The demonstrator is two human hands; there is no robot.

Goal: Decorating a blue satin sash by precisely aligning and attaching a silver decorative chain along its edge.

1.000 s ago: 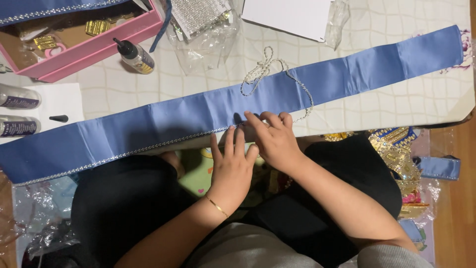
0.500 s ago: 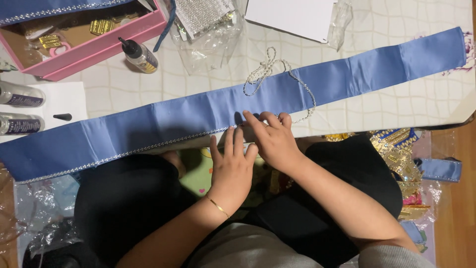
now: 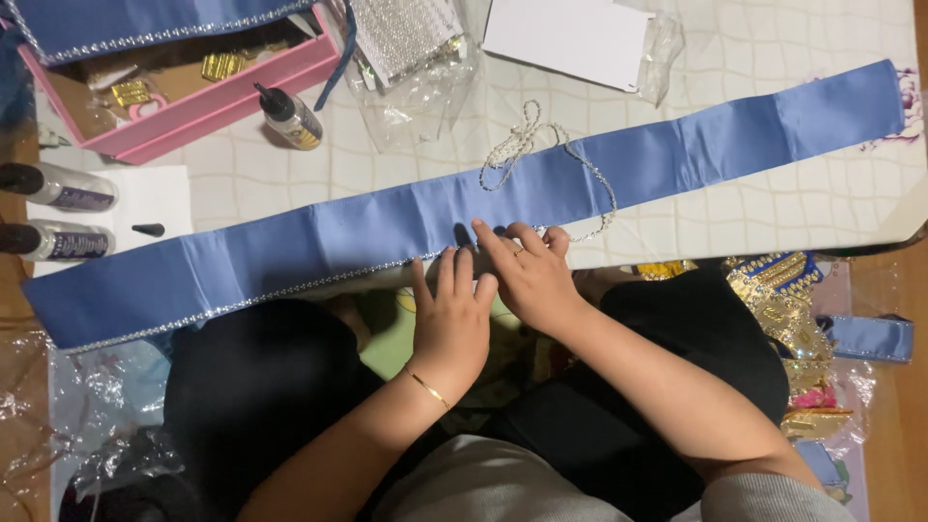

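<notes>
Currently, a rhinestone trim point(image 3: 290, 288) is being fixed along the near edge of a long blue satin ribbon point(image 3: 387, 227), which lies stretched diagonally across the quilted table cover point(image 3: 773, 208). The trim is seen seated from the left end of the ribbon up to the hands; past them, a loose length of rhinestone chain point(image 3: 541, 145) loops over the ribbon and is not yet laid down. The step is judged to be pressing the trim onto the edge at the working point.

The left hand point(image 3: 452, 324) is laid flat, fingers spread and extended, with the fingertips resting on the ribbon edge; nothing is grasped by it. A thin gold bangle point(image 3: 427, 389) is worn at its wrist. The right hand point(image 3: 530, 275) is placed just beside it, touching it, with the fingers curled down onto the edge; whether the chain is pinched under them cannot be told.

For the next move, the loose chain has to be aligned with the edge and pressed down in a short section, with adhesive probably required; an uncapped glue bottle point(image 3: 290, 118) lies near the pink box point(image 3: 208, 106), well apart from the hands. Both forearms are brought in from below, converging at the working point.
</notes>
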